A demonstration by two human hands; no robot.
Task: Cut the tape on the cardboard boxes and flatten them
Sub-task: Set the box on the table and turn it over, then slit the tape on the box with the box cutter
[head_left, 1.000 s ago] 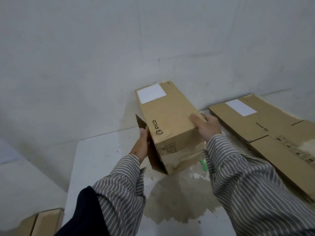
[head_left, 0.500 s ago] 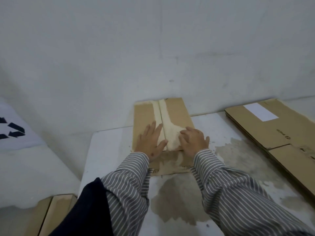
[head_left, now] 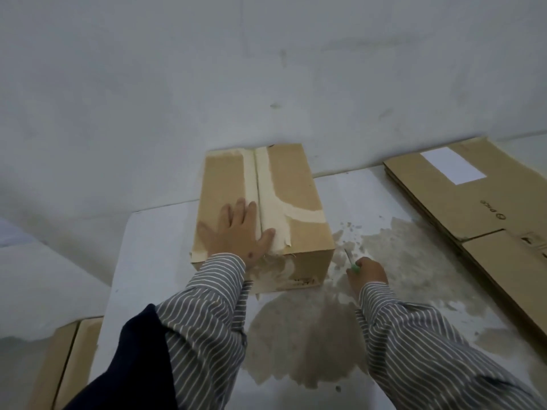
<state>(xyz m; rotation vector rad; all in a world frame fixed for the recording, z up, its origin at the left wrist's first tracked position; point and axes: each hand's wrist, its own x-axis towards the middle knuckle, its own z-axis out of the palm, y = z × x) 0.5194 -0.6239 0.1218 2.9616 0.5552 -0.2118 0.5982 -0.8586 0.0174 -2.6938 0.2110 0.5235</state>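
Your left hand (head_left: 236, 232) lies flat, fingers spread, on top of the cardboard box (head_left: 296, 208) standing on the white table (head_left: 154, 261). Your right hand (head_left: 368, 270) grips a green-handled cutter (head_left: 352, 260) just beside the box.

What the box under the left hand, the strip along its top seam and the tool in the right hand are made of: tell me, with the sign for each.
Box: brown cardboard, matte, with sharp folded edges and scuffed pale patches. Strip: probably cream paper tape, dull, with a torn, ragged near end. Tool: looks like a thin grey metal blade in a green, likely plastic handle; too small to be sure. The left hand presses flat on the box; the right hand grips the tool.
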